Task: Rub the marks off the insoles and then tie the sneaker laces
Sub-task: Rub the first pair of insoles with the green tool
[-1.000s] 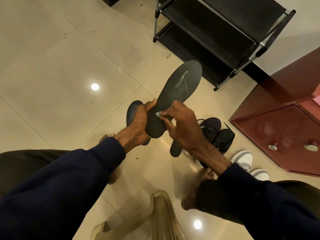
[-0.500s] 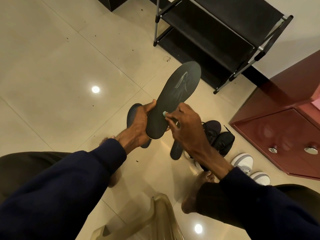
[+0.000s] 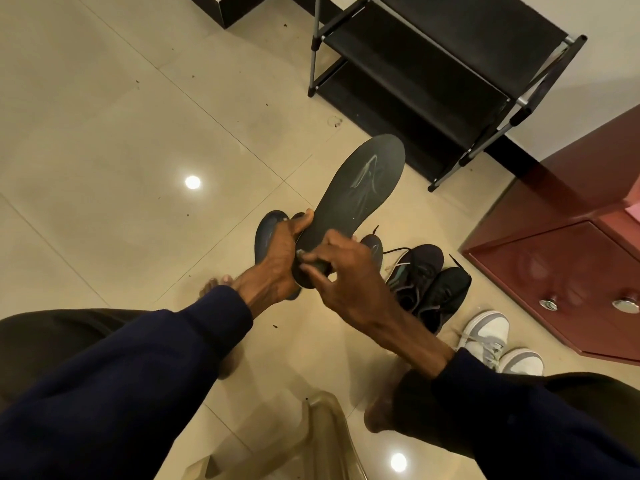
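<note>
Clamping the heel end of the dark insole (image 3: 349, 202) in the left grip (image 3: 277, 258), thumb across its upper face. Pinching a small pale piece (image 3: 300, 252) in the right grip (image 3: 346, 280), pressed to that same heel end; too small to name. Held aloft over the tiled floor (image 3: 138, 133), toe end pointing away, pale marks (image 3: 367, 174) up near the toe, well apart from both grips. Risks, as judged: rubbing far out on an unsupported toe, flexing or flicking the insole out of a one-ended hold; dropping the pale piece among the dark sneakers (image 3: 420, 271) down below; smearing rather than lifting. Yet to tie: loose laces (image 3: 398, 264). Better to shift the left grip nearer the marks first.
</note>
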`<act>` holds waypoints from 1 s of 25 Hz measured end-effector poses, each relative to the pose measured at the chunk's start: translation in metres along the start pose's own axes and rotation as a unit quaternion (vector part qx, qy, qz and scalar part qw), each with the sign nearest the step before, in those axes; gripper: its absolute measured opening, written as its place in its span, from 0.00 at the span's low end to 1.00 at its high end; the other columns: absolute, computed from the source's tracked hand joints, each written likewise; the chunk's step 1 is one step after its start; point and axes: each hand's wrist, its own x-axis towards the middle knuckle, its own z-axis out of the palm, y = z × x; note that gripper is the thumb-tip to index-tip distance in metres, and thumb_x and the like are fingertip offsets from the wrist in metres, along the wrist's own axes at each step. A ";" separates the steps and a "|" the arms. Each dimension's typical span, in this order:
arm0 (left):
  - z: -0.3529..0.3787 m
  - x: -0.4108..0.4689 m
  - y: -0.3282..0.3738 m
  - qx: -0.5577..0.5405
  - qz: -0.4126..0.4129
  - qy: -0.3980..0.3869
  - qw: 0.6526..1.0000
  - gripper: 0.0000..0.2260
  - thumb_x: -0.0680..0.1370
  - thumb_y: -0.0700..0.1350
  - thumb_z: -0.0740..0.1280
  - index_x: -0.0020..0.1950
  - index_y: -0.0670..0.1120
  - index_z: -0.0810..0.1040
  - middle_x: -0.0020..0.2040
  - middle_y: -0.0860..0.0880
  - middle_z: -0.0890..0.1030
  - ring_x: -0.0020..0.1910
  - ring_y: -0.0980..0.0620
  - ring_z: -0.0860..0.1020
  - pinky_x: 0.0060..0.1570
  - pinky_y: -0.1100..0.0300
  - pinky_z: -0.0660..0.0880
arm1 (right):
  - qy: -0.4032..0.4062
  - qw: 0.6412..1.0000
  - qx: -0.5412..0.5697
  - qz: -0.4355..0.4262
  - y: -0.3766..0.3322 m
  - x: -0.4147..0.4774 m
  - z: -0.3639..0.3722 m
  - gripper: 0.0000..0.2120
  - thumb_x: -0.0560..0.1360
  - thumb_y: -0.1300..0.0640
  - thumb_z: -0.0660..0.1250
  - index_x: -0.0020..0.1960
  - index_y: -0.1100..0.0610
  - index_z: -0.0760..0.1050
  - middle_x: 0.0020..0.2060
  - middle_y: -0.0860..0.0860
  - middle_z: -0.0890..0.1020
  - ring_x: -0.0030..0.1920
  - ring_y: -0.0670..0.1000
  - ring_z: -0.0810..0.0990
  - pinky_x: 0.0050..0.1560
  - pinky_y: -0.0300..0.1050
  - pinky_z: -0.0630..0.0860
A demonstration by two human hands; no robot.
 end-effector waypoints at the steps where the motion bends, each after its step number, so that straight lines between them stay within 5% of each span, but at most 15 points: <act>1: 0.000 0.001 0.000 -0.004 -0.007 -0.004 1.000 0.20 0.82 0.53 0.65 0.66 0.40 0.80 0.57 0.39 0.83 0.44 0.44 0.84 0.42 0.53 0.82 | -0.019 1.000 -0.006 -0.011 0.004 0.003 -0.003 0.07 0.75 0.61 0.76 0.52 0.61 0.85 0.42 0.54 0.80 0.40 0.50 0.77 0.39 0.45 0.77; 3: 0.001 0.003 -0.002 0.011 -0.013 -0.018 1.000 0.20 0.83 0.54 0.63 0.65 0.40 0.81 0.54 0.39 0.83 0.42 0.43 0.82 0.44 0.51 0.80 | 0.048 0.998 -0.036 0.031 0.032 0.018 -0.015 0.07 0.75 0.61 0.76 0.52 0.61 0.85 0.42 0.55 0.80 0.41 0.51 0.77 0.39 0.50 0.79; 5: 0.004 0.001 -0.004 0.037 -0.015 -0.011 0.999 0.20 0.84 0.55 0.61 0.53 0.41 0.86 0.50 0.38 0.83 0.42 0.41 0.81 0.49 0.48 0.78 | 0.124 0.987 -0.073 0.078 0.050 0.026 -0.028 0.08 0.76 0.61 0.75 0.54 0.62 0.84 0.43 0.55 0.80 0.42 0.51 0.77 0.40 0.52 0.79; 7: 0.004 0.000 -0.004 0.030 -0.005 -0.006 1.000 0.19 0.83 0.53 0.62 0.44 0.44 0.87 0.47 0.40 0.84 0.40 0.43 0.81 0.48 0.49 0.78 | 0.112 0.990 -0.045 0.071 0.037 0.018 -0.017 0.08 0.76 0.61 0.75 0.54 0.62 0.84 0.43 0.55 0.80 0.42 0.50 0.77 0.40 0.49 0.79; 11: -0.001 0.001 -0.003 0.022 -0.017 0.000 1.000 0.17 0.81 0.53 0.65 0.62 0.42 0.81 0.49 0.42 0.82 0.38 0.47 0.82 0.39 0.54 0.79 | -0.007 1.000 -0.025 -0.010 0.020 0.009 -0.005 0.09 0.75 0.60 0.76 0.53 0.62 0.84 0.42 0.55 0.80 0.41 0.50 0.77 0.39 0.44 0.78; 15: 0.007 -0.003 -0.005 0.044 -0.035 -0.001 0.998 0.18 0.83 0.53 0.62 0.57 0.40 0.82 0.47 0.39 0.83 0.39 0.43 0.81 0.45 0.49 0.78 | 0.125 0.987 -0.051 0.084 0.049 0.021 -0.024 0.08 0.76 0.61 0.75 0.53 0.62 0.84 0.43 0.55 0.80 0.41 0.49 0.76 0.39 0.48 0.78; 20: -0.002 -0.003 0.004 0.004 -0.037 0.014 0.999 0.17 0.82 0.54 0.64 0.53 0.42 0.85 0.51 0.42 0.85 0.40 0.45 0.84 0.35 0.56 0.80 | -0.061 0.998 -0.007 -0.015 0.007 -0.002 -0.002 0.06 0.73 0.60 0.77 0.50 0.60 0.85 0.41 0.53 0.80 0.39 0.47 0.75 0.37 0.39 0.74; 23: 0.004 -0.002 0.005 0.015 -0.023 0.012 1.000 0.23 0.84 0.54 0.60 0.40 0.45 0.88 0.43 0.43 0.85 0.37 0.46 0.82 0.41 0.52 0.80 | 0.051 0.996 -0.064 0.031 0.037 0.013 -0.020 0.07 0.74 0.60 0.77 0.50 0.61 0.85 0.40 0.53 0.79 0.40 0.47 0.73 0.38 0.40 0.73; 25: 0.006 -0.004 0.005 0.013 -0.022 0.015 1.000 0.22 0.84 0.55 0.59 0.49 0.43 0.87 0.49 0.42 0.85 0.39 0.46 0.82 0.44 0.52 0.79 | 0.051 0.996 -0.054 0.050 0.030 0.008 -0.016 0.05 0.75 0.60 0.76 0.49 0.61 0.85 0.40 0.53 0.78 0.40 0.47 0.73 0.38 0.41 0.72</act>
